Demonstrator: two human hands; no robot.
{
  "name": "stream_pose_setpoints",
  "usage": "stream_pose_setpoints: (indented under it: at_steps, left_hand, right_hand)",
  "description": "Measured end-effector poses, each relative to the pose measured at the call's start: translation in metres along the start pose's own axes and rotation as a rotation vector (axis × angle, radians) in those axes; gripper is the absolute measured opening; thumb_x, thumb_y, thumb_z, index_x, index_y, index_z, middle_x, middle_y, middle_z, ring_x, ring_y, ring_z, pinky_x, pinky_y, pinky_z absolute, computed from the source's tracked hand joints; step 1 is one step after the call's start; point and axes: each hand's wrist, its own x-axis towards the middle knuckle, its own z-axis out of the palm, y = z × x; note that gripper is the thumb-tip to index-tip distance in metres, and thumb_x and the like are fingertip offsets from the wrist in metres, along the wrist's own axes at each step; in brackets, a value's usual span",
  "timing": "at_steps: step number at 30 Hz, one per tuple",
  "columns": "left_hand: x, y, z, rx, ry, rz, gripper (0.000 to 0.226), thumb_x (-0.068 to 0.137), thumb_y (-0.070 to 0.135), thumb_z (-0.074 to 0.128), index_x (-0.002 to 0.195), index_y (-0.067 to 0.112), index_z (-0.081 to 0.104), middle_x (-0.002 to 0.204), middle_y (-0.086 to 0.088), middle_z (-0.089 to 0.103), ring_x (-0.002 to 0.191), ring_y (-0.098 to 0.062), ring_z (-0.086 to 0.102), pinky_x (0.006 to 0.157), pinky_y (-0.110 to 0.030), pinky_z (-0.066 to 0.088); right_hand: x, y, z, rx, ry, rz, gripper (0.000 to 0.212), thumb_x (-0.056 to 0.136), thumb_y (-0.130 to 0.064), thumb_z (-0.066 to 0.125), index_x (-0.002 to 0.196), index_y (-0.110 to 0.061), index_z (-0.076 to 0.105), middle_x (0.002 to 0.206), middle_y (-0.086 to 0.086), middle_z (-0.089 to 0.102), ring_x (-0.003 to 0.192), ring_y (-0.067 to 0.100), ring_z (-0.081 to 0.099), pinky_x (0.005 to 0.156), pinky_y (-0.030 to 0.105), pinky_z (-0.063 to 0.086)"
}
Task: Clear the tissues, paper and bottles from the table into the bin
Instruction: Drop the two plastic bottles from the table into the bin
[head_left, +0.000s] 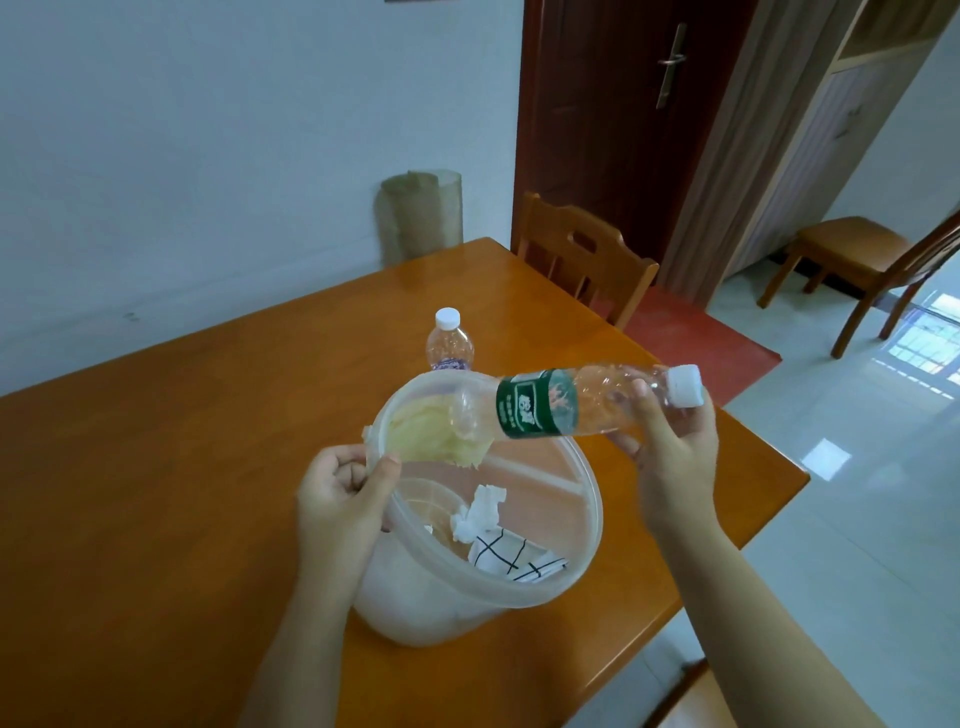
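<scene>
A translucent plastic bin (582, 556) stands on the orange wooden table (156, 467), tilted toward me. My left hand (343, 499) grips its left rim. My right hand (670, 447) holds an empty clear bottle with a green label (540, 402) near its white cap, lying sideways with its base over the bin's mouth. Inside the bin lie a crumpled white tissue (480, 512), a black-and-white checked paper (511, 558) and a yellowish crumpled sheet (431, 431). A second clear bottle with a white cap (449, 340) stands upright on the table just behind the bin.
A wooden chair (582, 254) is pushed in at the table's far side, in front of a dark red door (623, 104). Another chair (862, 270) stands on the tiled floor at the right. The table's right edge runs close beside the bin.
</scene>
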Motion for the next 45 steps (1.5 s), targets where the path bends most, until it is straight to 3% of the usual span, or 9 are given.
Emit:
stream_pose_setpoints:
  at_steps: [3,6,10,15,19,22,28,34,45]
  left_hand:
    - [0.0,-0.001,-0.015,-0.01,0.033,0.013,0.009,0.079,0.017,0.064,0.084,0.018,0.057,0.046,0.006,0.052,0.039,-0.002,0.049,0.037,-0.015,0.041]
    - [0.0,-0.002,-0.028,-0.029,0.054,0.017,0.009,0.079,0.017,0.064,0.083,0.019,0.057,0.041,0.009,0.051,0.038,-0.002,0.047,0.037,-0.015,0.041]
    - [-0.002,-0.004,-0.046,-0.016,0.074,0.033,0.01,0.079,0.017,0.065,0.082,0.02,0.057,0.052,-0.004,0.051,0.041,-0.005,0.048,0.037,-0.018,0.042]
    - [-0.002,-0.006,-0.068,0.009,0.09,0.03,0.011,0.078,0.016,0.066,0.082,0.02,0.056,0.055,-0.009,0.054,0.039,-0.005,0.049,0.037,-0.017,0.043]
    - [0.0,-0.009,-0.079,0.021,0.125,0.028,0.012,0.078,0.015,0.066,0.081,0.02,0.055,0.055,-0.008,0.053,0.037,-0.004,0.049,0.036,-0.016,0.042]
    - [0.002,-0.012,-0.084,0.04,0.173,0.018,0.013,0.077,0.016,0.067,0.084,0.017,0.055,0.054,-0.006,0.053,0.036,-0.003,0.049,0.036,-0.014,0.041]
    - [0.018,-0.017,-0.094,0.084,0.315,-0.037,0.012,0.077,0.021,0.066,0.08,0.023,0.055,0.058,-0.008,0.057,0.038,-0.003,0.051,0.041,-0.023,0.046]
    - [0.034,-0.018,-0.095,0.116,0.404,-0.053,0.017,0.077,0.021,0.067,0.089,0.015,0.057,0.059,-0.008,0.057,0.04,-0.003,0.053,0.037,-0.017,0.044]
    - [0.066,-0.019,-0.094,0.144,0.479,-0.076,0.019,0.075,0.022,0.068,0.089,0.015,0.058,0.059,-0.006,0.055,0.037,-0.003,0.05,0.044,-0.031,0.045]
  right_hand:
    - [-0.011,0.016,0.006,-0.146,-0.112,0.032,0.03,0.073,-0.024,0.067,0.1,-0.016,0.055,0.103,0.008,0.067,0.097,0.026,0.065,0.076,0.041,0.056]
    - [-0.02,0.035,0.013,-0.229,-0.198,0.029,0.024,0.075,-0.016,0.068,0.097,-0.014,0.057,0.097,0.006,0.07,0.09,0.017,0.066,0.071,0.029,0.054]
    - [-0.03,0.052,0.025,-0.347,-0.235,0.061,0.024,0.075,-0.015,0.07,0.089,-0.028,0.056,0.097,0.002,0.067,0.09,0.016,0.064,0.073,0.029,0.052]
    - [-0.038,0.069,0.042,-0.615,-0.238,0.059,0.034,0.072,-0.02,0.073,0.098,-0.024,0.051,0.089,-0.016,0.057,0.085,0.01,0.057,0.064,0.018,0.043]
    - [-0.042,0.083,0.055,-0.738,-0.304,0.039,0.054,0.074,-0.025,0.072,0.119,-0.021,0.043,0.106,-0.005,0.056,0.086,0.01,0.056,0.066,0.015,0.043]
    - [-0.041,0.092,0.063,-0.817,-0.361,0.013,0.062,0.075,-0.03,0.069,0.128,-0.021,0.038,0.126,-0.002,0.048,0.102,0.014,0.052,0.075,0.02,0.042]
    - [-0.015,0.099,0.082,-0.805,-0.465,0.0,0.065,0.074,-0.04,0.068,0.129,-0.021,0.038,0.12,-0.009,0.049,0.106,0.003,0.043,0.072,0.011,0.037]
    - [0.029,0.104,0.105,-0.702,-0.465,0.019,0.056,0.074,-0.047,0.063,0.122,-0.025,0.043,0.115,-0.01,0.052,0.104,0.008,0.051,0.08,0.023,0.039]
    - [0.112,0.128,0.152,-0.754,-0.316,-0.01,0.079,0.072,-0.033,0.071,0.137,-0.02,0.028,0.144,0.007,0.036,0.128,0.022,0.037,0.093,0.034,0.037]
